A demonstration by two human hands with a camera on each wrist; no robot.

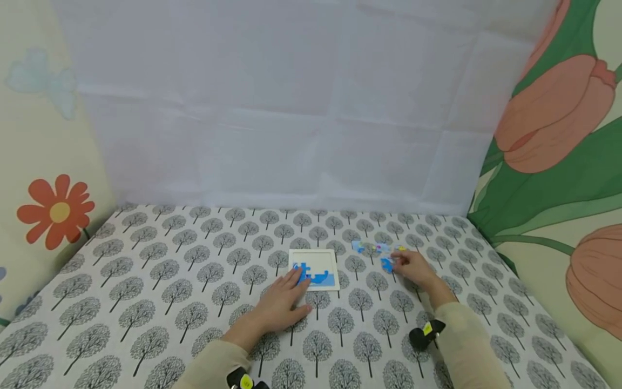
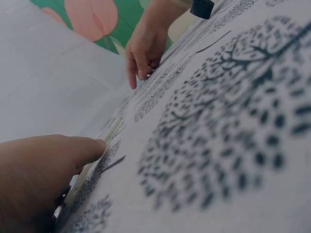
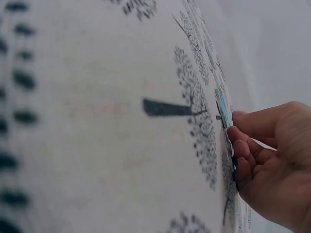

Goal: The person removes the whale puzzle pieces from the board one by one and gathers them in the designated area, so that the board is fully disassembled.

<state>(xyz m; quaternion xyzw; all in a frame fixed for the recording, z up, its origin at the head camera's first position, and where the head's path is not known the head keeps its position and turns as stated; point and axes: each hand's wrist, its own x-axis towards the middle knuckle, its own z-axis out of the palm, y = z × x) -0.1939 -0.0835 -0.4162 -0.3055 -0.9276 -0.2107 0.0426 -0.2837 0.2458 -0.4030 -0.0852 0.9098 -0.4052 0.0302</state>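
Note:
A white square puzzle frame (image 1: pixel 313 254) lies on the table, with blue jigsaw pieces (image 1: pixel 318 278) fitted along its lower part. My left hand (image 1: pixel 279 305) rests over the frame's lower left corner, fingers extended onto the pieces and thumb spread to the side. To the right of the frame, my right hand (image 1: pixel 415 267) has its thumb and fingertips at the edge of a blue puzzle piece (image 1: pixel 387 265), pinching it close to the tablecloth. In the right wrist view the piece (image 3: pixel 222 108) shows nearly edge-on beside the thumb, and the other fingers curl under.
Several loose puzzle pieces (image 1: pixel 382 247) lie just beyond my right hand. The tablecloth (image 1: pixel 165 270) has a tree print. A white cloth backdrop (image 1: pixel 291 135) hangs at the table's far edge, between walls painted with flowers (image 1: pixel 60 212).

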